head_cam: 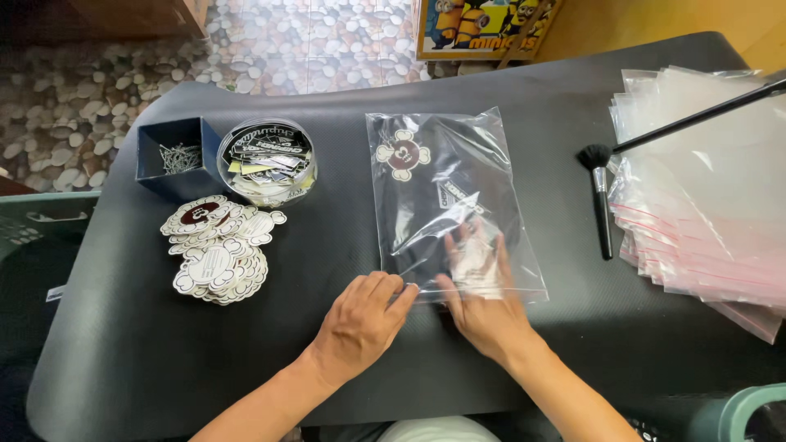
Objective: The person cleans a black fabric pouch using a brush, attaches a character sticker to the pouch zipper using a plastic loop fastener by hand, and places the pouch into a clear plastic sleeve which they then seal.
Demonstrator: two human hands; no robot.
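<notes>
Item: clear bag [450, 196] holding a dark garment, flat at bench [327, 360] centre. My right hand [483, 303], fingers spread, presses its 6 o'clock end; my left hand [360, 323], fingers together, touches its 7 o'clock corner. Sticker pile [217, 250] at 9 o'clock; brush [600, 192] and spare bags [712, 205] at 3 o'clock.

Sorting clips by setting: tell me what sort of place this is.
Probably a small home packing station: a stack of clear resealable bags, a pile of die-cut tags, and a bagged dark garment on a black mat.
</notes>
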